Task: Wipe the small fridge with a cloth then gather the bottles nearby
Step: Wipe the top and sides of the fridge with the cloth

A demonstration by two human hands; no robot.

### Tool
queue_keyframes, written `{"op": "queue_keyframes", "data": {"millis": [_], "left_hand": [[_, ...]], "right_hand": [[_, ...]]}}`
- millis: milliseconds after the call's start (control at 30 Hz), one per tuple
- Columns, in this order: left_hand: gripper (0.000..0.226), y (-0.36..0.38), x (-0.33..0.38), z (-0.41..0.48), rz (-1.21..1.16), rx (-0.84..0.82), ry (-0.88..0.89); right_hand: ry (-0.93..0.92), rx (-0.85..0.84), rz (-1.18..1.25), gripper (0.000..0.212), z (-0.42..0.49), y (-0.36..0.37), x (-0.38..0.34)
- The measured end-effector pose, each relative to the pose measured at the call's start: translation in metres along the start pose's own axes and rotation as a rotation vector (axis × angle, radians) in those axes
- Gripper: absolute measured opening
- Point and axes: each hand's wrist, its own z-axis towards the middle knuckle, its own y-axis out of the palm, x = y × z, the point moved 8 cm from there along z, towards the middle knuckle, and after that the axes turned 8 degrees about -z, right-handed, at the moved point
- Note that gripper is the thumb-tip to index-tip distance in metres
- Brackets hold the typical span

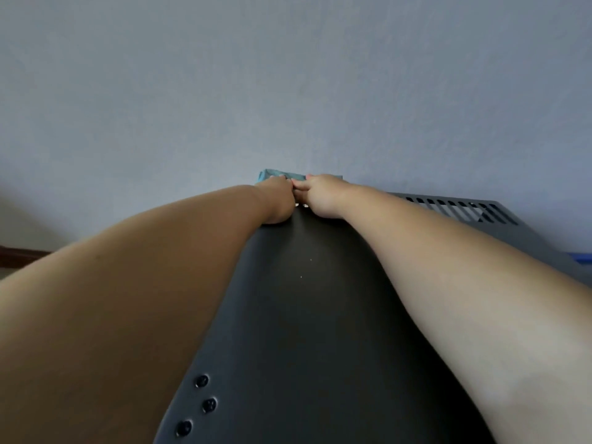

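Observation:
The dark grey top of the small fridge (307, 315) fills the lower middle of the head view. Both my arms stretch across it to its far edge by the wall. My left hand (277, 198) and my right hand (322, 195) sit side by side there, both on a folded teal cloth (267, 174). Only a strip of the cloth shows beyond my knuckles. The fingers of both hands are hidden behind the knuckles, so their grip is unclear. No bottles are in view.
A plain grey-blue wall (288, 91) stands right behind the fridge. Vent slots (455, 206) run along the fridge's back right edge. Three screws (205, 405) sit near its front left. A blue object (581, 257) shows at the right edge.

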Motion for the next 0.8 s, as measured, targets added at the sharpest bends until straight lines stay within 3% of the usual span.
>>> {"op": "queue_keyframes", "data": {"millis": [167, 400, 800], "left_hand": [[0.051, 0.003, 0.003, -0.013, 0.052, -0.008, 0.016], [0.051, 0.004, 0.016, -0.044, -0.026, 0.018, 0.015], [0.051, 0.010, 0.050, -0.141, -0.202, -0.088, 0.077]], "right_hand": [[0.026, 0.008, -0.052, 0.045, -0.015, -0.001, -0.005], [0.008, -0.015, -0.077, 0.047, -0.053, -0.004, -0.009], [-0.041, -0.043, -0.088, 0.045, -0.156, 0.000, -0.012]]}}
